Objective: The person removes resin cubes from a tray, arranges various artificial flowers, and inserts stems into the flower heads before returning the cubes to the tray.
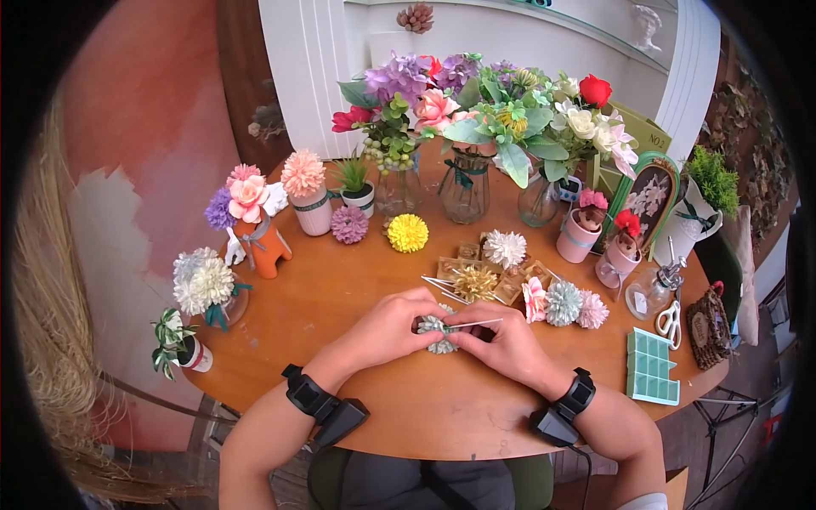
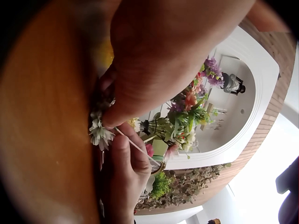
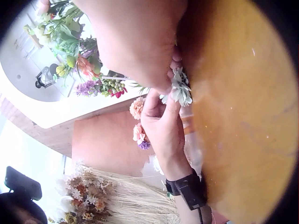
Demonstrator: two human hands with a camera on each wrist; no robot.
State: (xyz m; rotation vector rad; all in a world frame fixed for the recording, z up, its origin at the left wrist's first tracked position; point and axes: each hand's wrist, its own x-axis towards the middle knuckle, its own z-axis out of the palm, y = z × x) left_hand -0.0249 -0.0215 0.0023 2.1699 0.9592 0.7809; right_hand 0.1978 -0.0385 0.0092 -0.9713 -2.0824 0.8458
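Observation:
Both hands meet low over the table near its front edge, around a pale grey-green artificial flower head [image 1: 438, 342]. The left hand [image 1: 381, 325] grips the flower from the left, its thumb against the back of the bloom. A thin white stick [image 1: 478, 323] runs from the flower's green base out to the right, across the right hand's fingers. The right hand [image 1: 510, 348] pinches the stick close to the base. In the left wrist view the petals [image 2: 100, 134] face down toward the table. The right wrist view shows the bloom [image 3: 182, 88] between the fingertips.
Beyond the hands lie a wooden divided tray [image 1: 510, 287], a gold flower [image 1: 474, 282] and several white sticks. Loose flower heads, including a yellow one [image 1: 407, 233], lie around. Glass vases [image 1: 465, 191] stand behind. Scissors [image 1: 670, 325] and a mint compartment box [image 1: 652, 367] are at the right.

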